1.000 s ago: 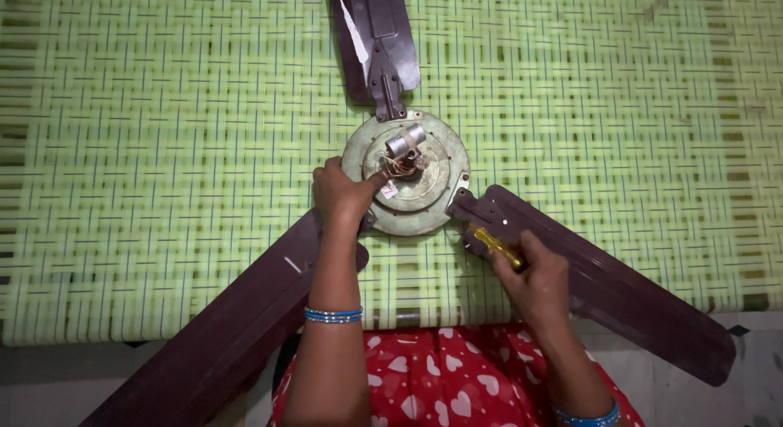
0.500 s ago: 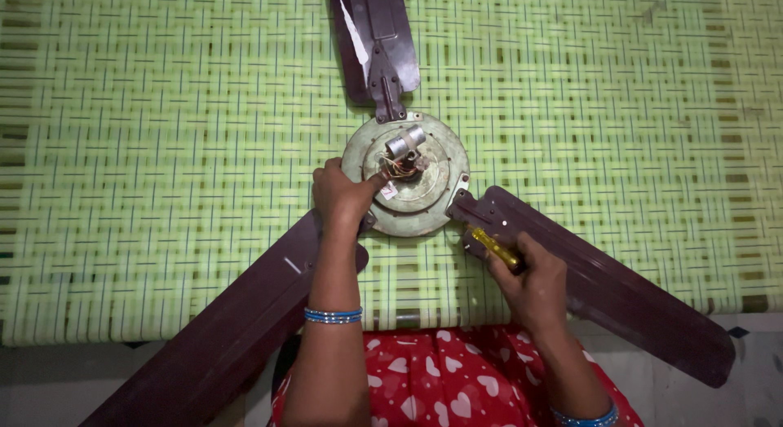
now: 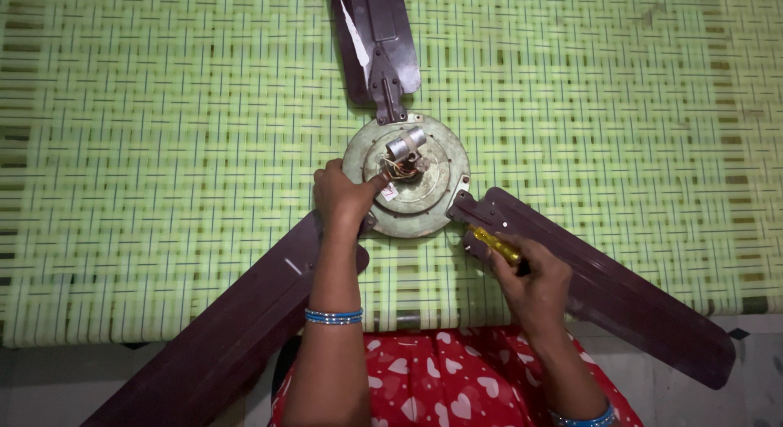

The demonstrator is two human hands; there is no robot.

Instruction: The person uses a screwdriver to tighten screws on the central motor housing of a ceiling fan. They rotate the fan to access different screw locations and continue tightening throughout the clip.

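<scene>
- A ceiling fan lies flat on a green woven mat (image 3: 163, 150), its round motor housing (image 3: 408, 178) face up near the middle of the view.
- Three dark maroon blades leave the housing: the top blade (image 3: 377, 35) at twelve o'clock, the right blade (image 3: 603, 288) toward four o'clock, the left blade (image 3: 236, 321) toward seven o'clock.
- The left hand (image 3: 342, 194) rests on the housing's rim at nine o'clock; its fingers are curled together, with the forefinger stretched toward the hub and touching the bundle of thin wires (image 3: 400, 168) beside the small grey capacitor (image 3: 405, 143).
- The right hand (image 3: 534, 284) sits at about four o'clock from the hub, fingers wrapped around the dark end of a yellow-handled screwdriver (image 3: 496, 245), whose tip points up at the right blade's bracket (image 3: 477, 215) where it meets the housing.
- Against the views from a second and half a second ago, very little has shifted: both hands keep the same spots, the fan has not turned, and the screwdriver lies at much the same slant.
- That steadiness suggests, as a judgement, that the work at the bracket is in a holding phase, with the left hand bracing the housing while the tool is set.
- Blue bangles (image 3: 333, 316) ring the left wrist; a red heart-print garment (image 3: 440, 378) fills the six o'clock edge.
</scene>
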